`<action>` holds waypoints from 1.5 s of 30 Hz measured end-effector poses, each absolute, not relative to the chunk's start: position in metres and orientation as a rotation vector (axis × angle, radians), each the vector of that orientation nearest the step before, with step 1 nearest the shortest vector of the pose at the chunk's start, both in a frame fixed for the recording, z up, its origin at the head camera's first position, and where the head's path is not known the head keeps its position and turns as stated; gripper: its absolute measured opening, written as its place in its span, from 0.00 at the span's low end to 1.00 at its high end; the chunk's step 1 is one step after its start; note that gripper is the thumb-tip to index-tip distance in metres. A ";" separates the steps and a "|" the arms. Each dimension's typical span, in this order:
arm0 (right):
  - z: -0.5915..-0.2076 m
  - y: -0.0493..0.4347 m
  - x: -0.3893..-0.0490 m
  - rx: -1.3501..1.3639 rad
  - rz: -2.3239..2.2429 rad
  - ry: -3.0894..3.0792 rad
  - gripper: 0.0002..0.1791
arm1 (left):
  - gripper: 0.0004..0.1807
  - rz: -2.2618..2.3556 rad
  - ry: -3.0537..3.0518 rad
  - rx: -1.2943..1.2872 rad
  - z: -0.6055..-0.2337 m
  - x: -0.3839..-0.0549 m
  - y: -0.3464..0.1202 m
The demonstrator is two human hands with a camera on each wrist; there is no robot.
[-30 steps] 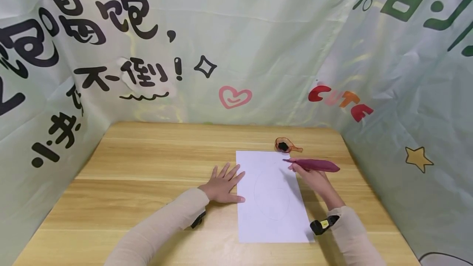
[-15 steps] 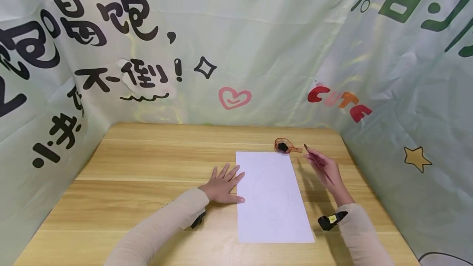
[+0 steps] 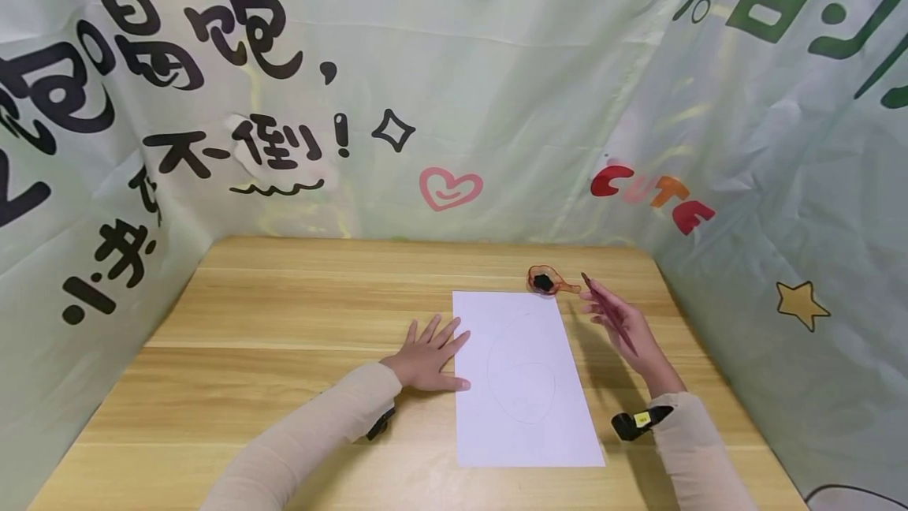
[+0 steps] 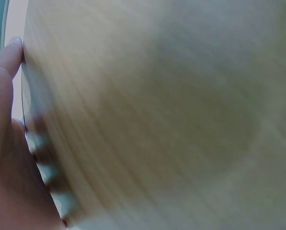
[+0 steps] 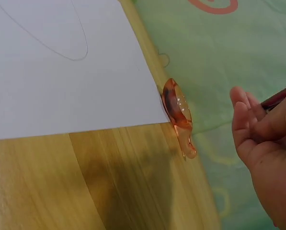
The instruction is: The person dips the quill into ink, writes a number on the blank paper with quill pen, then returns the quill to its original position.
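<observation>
A white sheet of paper [image 3: 518, 444] lies on the table, bearing a large thin curved outline with another curve inside it. My left hand [image 3: 423, 359] rests flat at its left edge, fingers spread, thumb and fingertips on the sheet. To the right of the paper, my right hand [image 3: 630, 331] is raised and pinches a dark red quill pen [image 3: 614, 317], its narrow side showing and its tip pointing up and to the left. Just beyond the paper's top right corner sits an amber see-through dish [image 3: 567, 287] with a short handle and something black inside.
The wooden table [image 3: 298, 298] reaches back to a pale printed cloth [image 3: 539, 101] that hangs behind it and along both sides. Black wrist cameras sit at both sleeves, the right camera [image 3: 641, 422] beside the sheet's lower right.
My right hand has moved off the paper to the right, and the quill pen has turned from its broad face to its narrow side, tip upward. My left hand has stayed put.
</observation>
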State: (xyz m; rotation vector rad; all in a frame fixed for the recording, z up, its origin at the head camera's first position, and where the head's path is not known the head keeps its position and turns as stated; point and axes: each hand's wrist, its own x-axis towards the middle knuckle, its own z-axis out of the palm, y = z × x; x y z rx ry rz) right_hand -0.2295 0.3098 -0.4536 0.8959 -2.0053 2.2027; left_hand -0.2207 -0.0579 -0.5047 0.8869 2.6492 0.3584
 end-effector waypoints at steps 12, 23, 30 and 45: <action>-0.468 0.318 -0.232 0.402 2.309 -2.062 0.30 | 0.50 0.336 2.661 0.884 -0.503 -0.220 -0.058; -0.474 0.312 -0.244 -0.031 2.232 -2.096 0.22 | 0.50 0.330 2.667 0.888 -0.508 -0.221 -0.058; -0.480 0.308 -0.251 -0.158 1.889 -2.359 0.23 | 0.50 0.338 2.662 0.893 -0.505 -0.221 -0.059; -0.499 0.297 -0.266 -0.485 1.372 -2.644 0.19 | 0.53 0.363 2.660 0.899 -0.524 -0.229 -0.060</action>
